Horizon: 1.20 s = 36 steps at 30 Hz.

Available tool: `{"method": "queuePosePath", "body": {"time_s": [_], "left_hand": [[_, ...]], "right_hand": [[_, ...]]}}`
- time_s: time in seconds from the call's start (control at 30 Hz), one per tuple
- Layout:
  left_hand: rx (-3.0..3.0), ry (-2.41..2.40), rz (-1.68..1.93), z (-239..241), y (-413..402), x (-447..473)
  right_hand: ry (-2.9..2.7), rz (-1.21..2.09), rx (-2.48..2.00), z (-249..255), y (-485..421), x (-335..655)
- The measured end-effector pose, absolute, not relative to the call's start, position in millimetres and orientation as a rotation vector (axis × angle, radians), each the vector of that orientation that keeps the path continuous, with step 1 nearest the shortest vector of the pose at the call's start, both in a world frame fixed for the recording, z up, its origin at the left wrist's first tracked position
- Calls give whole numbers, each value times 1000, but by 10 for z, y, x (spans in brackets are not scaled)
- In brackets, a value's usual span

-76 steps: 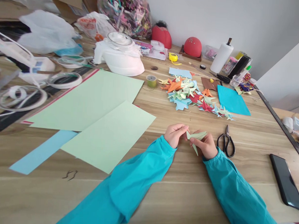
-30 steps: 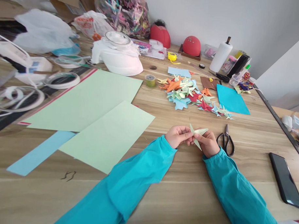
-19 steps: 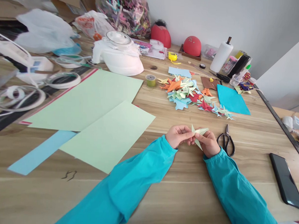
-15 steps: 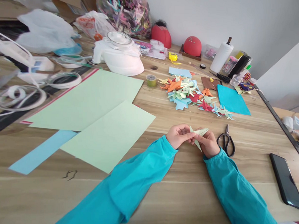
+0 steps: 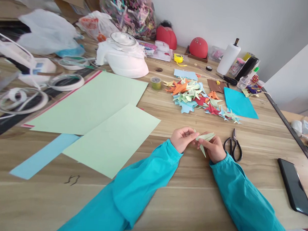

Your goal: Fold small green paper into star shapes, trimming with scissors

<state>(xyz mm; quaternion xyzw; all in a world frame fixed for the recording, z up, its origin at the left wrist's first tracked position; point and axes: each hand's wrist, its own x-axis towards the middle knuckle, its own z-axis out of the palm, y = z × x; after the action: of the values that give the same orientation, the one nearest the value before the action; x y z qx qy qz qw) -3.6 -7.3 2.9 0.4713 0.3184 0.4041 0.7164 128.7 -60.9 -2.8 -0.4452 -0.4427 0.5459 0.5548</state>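
Between my two hands is a pale green folded paper crane (image 5: 206,136) with narrow points sticking out up, down and to the right. My left hand (image 5: 182,139) pinches its left side between thumb and fingers. From the right, my right hand (image 5: 213,148) grips it with the thumb across the front; the fingers behind are partly hidden. Beyond my hands lies a pile of folded paper cranes (image 5: 192,95) in orange, green, blue, red and yellow. Black-handled scissors (image 5: 233,145) rest just right of my right hand, blades pointing away.
Large pale green sheets (image 5: 112,141) and a blue paper strip (image 5: 43,157) lie at left. A thread spool (image 5: 155,83) stands behind them. At right are a phone (image 5: 294,186) and a turquoise paper square (image 5: 240,102). A white covered form (image 5: 122,57) sits farther back.
My left thumb has shifted slightly up and left along the folded paper, and the lower point has tilted a little. Both hands stay in nearly the same place.
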Motion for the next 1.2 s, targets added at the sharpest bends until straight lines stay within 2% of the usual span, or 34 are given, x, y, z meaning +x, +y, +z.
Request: {"method": "queuePosePath", "body": {"time_s": [0.37, 1.2], "left_hand": [[1268, 791, 887, 23, -80, -88], [989, 680, 892, -45, -39, -54]], "right_hand": [[-1130, 1268, -1129, -42, -616, 1287], [-1076, 1224, -1149, -49, -606, 1276]]}}
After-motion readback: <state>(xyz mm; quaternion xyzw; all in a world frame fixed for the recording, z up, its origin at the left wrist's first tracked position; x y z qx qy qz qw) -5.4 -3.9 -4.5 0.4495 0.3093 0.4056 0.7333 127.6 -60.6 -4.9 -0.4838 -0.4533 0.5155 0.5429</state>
